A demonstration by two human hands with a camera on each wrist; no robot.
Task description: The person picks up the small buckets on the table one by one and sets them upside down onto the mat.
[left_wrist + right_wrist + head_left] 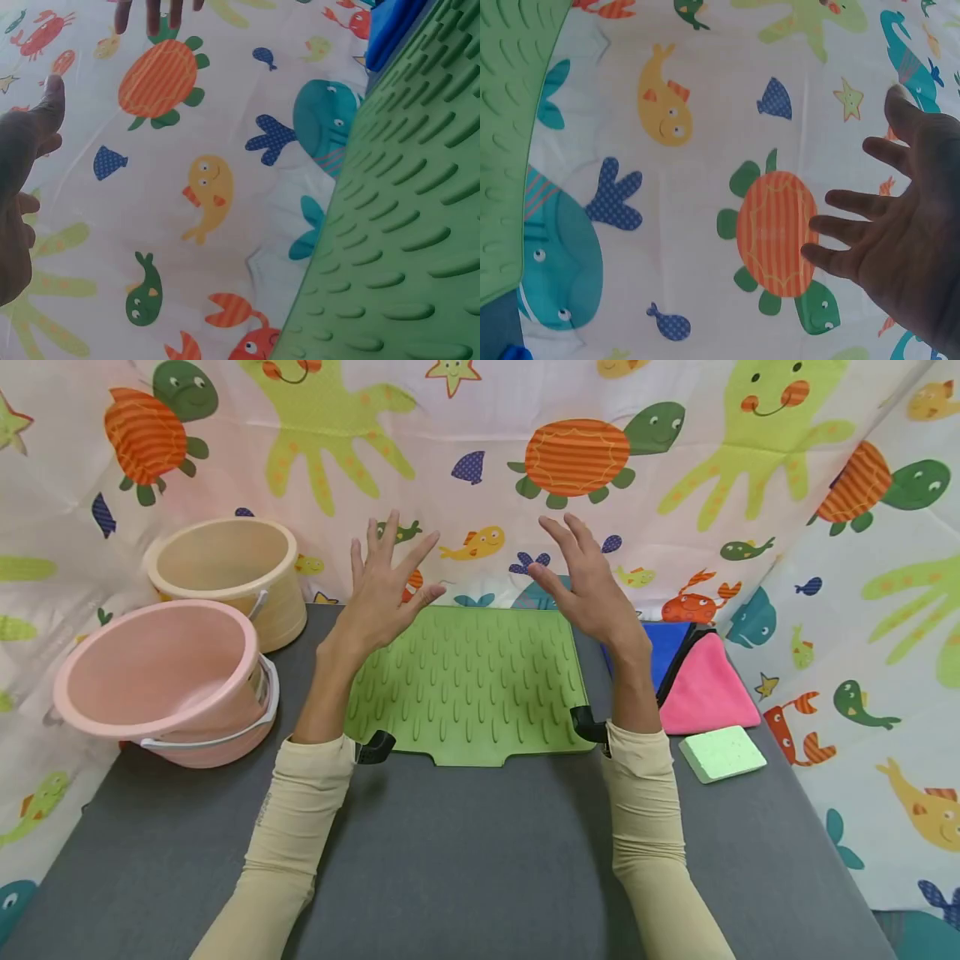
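Both hands are raised in the air with fingers spread, holding nothing. In the head view my left hand (386, 593) is above the upper left corner of a green ridged mat (468, 685), and my right hand (588, 585) is above its upper right corner. The left wrist view has my left hand (22, 180) at the left edge and the mat (405, 225) at the right. Extended fingers of my right hand (900, 217) show in the right wrist view, with the mat (510, 135) at the left.
Left on the grey table (480, 860) stand a pink bucket (202, 693) and a cream bucket (281, 585). At the right lie a blue cloth (666, 647), a pink cloth (708, 689) and a pale green sponge (723, 753). A printed curtain (465, 435) hangs behind.
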